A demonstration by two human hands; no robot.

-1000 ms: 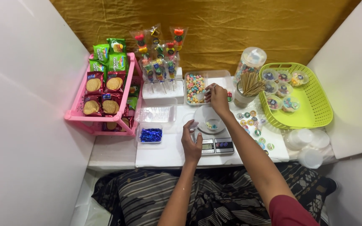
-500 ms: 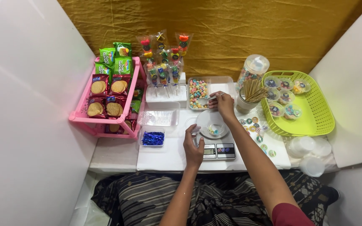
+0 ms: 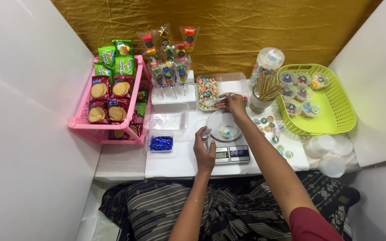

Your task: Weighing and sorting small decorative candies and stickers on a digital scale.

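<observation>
Right hand (image 3: 233, 103) reaches forward over the far edge of the digital scale (image 3: 228, 151). Fingers are pinched around a small pale spoon (image 3: 214, 101) whose bowl points into the clear tray of pastel candies (image 3: 208, 92). The grip is closed and light, suited to scooping small loose pieces.

Left hand (image 3: 204, 149) rests at the scale's near-left corner. Its fingers are loosely curled, with the tips at a small clear cup (image 3: 203, 130); whether it actually grips the cup, I cannot tell. The hand likely steadies the cup or scale.

A round white dish (image 3: 223, 125) sits on the scale platform with a few coloured candies in it, just below the right hand. It is close to the tray, so each reach is short.

Supplies ring the scale:
- wooden skewers in a cup (image 3: 264, 93)
- a lidded candy jar (image 3: 266, 62)
- a lime-green basket (image 3: 336, 117) holding filled lidded cups
- empty clear lids (image 3: 331, 151) at the right
- wrapped candy skewers (image 3: 170, 62) standing in a white block
- a pink rack (image 3: 108, 122) of snack packets at the left
- a small box of blue twist ties (image 3: 161, 143)

The white tabletop (image 3: 175, 163) is boxed in by white side panels, with a mustard-gold cloth backdrop (image 3: 228, 27) behind. The person sits with patterned dark fabric across the lap.
</observation>
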